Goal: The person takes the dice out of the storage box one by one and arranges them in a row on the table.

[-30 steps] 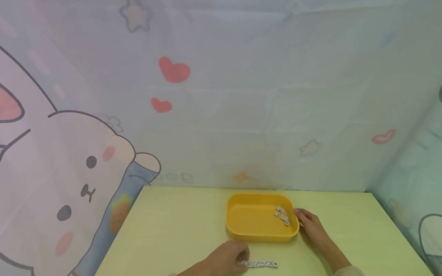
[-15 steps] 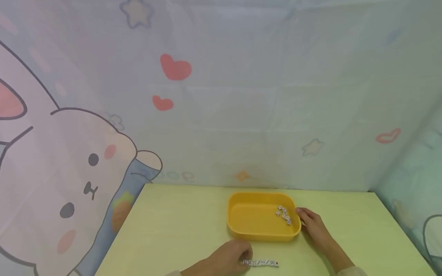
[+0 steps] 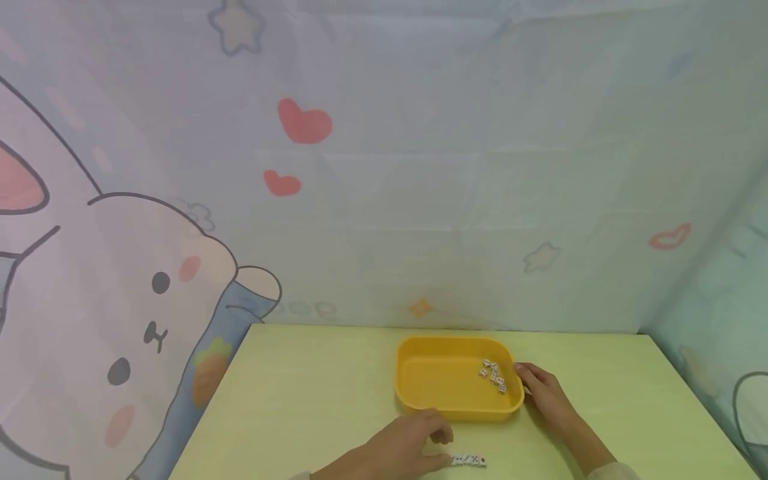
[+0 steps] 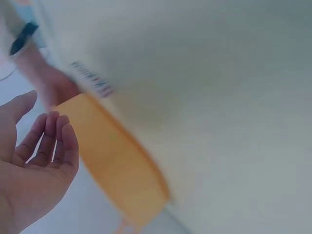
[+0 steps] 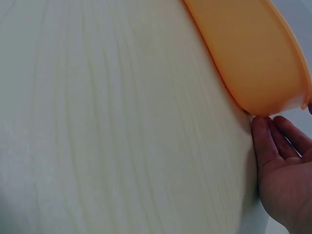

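A yellow plastic tray (image 3: 435,383) stands toward the back of the table, with several white dice (image 3: 495,377) loose in its right end. My right hand (image 3: 547,397) holds the tray's right end, thumb at the rim and fingertips (image 5: 262,122) against the outer wall. In front of the tray, a straight row of white dice (image 3: 469,460) lies on the table, its right end die showing a red spot. Over the row's left part is my left hand (image 3: 408,443), thumb and fingers spread apart with nothing between them. It hides that part of the row in the head view.
The pale yellow-green table (image 3: 300,387) ends at a fabric backdrop (image 3: 384,200) printed with a rabbit, hearts and stars. A dark cable (image 3: 733,413) hangs at the far right.
My left hand has let go of the row's left end; its fingers have parted and it has shifted slightly right, covering more dice. My right hand stays at the tray.
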`<state>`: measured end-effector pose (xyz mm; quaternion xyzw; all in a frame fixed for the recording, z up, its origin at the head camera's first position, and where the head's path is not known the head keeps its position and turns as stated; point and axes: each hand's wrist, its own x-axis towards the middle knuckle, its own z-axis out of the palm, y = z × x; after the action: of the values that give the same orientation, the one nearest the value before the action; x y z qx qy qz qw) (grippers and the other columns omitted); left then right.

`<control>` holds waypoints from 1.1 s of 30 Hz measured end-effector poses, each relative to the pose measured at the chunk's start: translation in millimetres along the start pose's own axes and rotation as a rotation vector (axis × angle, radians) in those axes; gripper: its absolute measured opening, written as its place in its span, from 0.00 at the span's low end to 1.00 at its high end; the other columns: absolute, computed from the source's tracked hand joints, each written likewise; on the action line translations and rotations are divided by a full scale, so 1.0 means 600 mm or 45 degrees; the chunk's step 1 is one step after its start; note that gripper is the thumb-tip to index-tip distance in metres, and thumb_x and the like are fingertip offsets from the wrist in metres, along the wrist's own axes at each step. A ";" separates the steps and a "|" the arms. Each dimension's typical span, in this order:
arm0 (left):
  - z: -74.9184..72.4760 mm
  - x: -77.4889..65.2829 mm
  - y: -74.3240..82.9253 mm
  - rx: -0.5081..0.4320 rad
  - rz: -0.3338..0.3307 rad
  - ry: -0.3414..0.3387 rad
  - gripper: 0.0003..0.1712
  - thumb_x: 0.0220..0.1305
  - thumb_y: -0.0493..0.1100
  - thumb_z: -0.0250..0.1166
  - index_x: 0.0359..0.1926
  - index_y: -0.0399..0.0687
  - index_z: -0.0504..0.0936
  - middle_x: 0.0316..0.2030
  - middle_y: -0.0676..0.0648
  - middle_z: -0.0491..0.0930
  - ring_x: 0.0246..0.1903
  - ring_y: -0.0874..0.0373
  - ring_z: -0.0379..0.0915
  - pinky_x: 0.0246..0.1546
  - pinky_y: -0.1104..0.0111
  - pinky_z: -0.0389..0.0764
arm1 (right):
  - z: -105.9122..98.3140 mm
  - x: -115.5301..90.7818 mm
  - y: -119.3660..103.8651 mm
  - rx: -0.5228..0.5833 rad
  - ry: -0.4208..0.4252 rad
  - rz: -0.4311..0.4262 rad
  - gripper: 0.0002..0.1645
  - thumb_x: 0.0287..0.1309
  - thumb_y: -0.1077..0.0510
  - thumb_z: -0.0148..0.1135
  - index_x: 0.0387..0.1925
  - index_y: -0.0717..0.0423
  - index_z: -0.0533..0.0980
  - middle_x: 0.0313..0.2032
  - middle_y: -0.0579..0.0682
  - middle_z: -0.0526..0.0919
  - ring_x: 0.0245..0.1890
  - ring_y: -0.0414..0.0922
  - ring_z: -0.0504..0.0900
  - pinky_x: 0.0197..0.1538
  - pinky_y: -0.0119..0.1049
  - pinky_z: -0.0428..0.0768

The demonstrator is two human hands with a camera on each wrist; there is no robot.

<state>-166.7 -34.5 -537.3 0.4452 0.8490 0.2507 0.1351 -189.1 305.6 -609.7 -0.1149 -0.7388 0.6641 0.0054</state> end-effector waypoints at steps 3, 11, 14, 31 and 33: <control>-0.018 0.020 0.015 -0.092 0.068 0.108 0.11 0.71 0.50 0.72 0.50 0.53 0.85 0.44 0.63 0.80 0.44 0.75 0.75 0.46 0.77 0.80 | -0.003 0.000 0.005 0.011 0.003 0.014 0.37 0.83 0.43 0.50 0.72 0.73 0.67 0.70 0.67 0.73 0.64 0.49 0.78 0.56 0.33 0.83; -0.022 0.130 -0.021 -0.277 0.020 0.365 0.11 0.74 0.45 0.70 0.52 0.49 0.85 0.47 0.54 0.84 0.47 0.63 0.80 0.46 0.76 0.81 | -0.004 0.001 0.012 0.000 -0.009 -0.006 0.40 0.83 0.40 0.49 0.73 0.72 0.66 0.72 0.67 0.69 0.67 0.48 0.75 0.59 0.30 0.81; -0.006 0.167 -0.028 -0.286 -0.045 0.343 0.15 0.73 0.46 0.71 0.56 0.48 0.85 0.50 0.51 0.84 0.51 0.58 0.80 0.50 0.73 0.80 | -0.003 -0.005 0.015 -0.013 0.000 0.023 0.40 0.83 0.40 0.48 0.73 0.72 0.66 0.73 0.67 0.69 0.69 0.52 0.73 0.60 0.32 0.81; 0.028 0.273 -0.049 -0.031 -0.172 0.316 0.14 0.66 0.44 0.74 0.52 0.52 0.88 0.47 0.58 0.84 0.46 0.67 0.77 0.51 0.74 0.79 | -0.005 0.000 0.007 -0.022 -0.005 -0.021 0.39 0.83 0.41 0.50 0.72 0.71 0.67 0.72 0.66 0.71 0.64 0.42 0.77 0.59 0.31 0.81; 0.030 0.277 -0.050 -0.031 -0.177 0.325 0.13 0.66 0.44 0.74 0.51 0.53 0.88 0.46 0.59 0.83 0.45 0.68 0.77 0.51 0.74 0.79 | -0.006 0.003 0.003 -0.015 -0.026 -0.043 0.39 0.82 0.40 0.50 0.72 0.71 0.67 0.72 0.66 0.71 0.63 0.42 0.77 0.59 0.31 0.81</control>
<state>-273.8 93.6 -569.9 0.3483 0.8849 0.3054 0.0484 -189.8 309.4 -611.5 -0.0956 -0.7445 0.6607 0.0083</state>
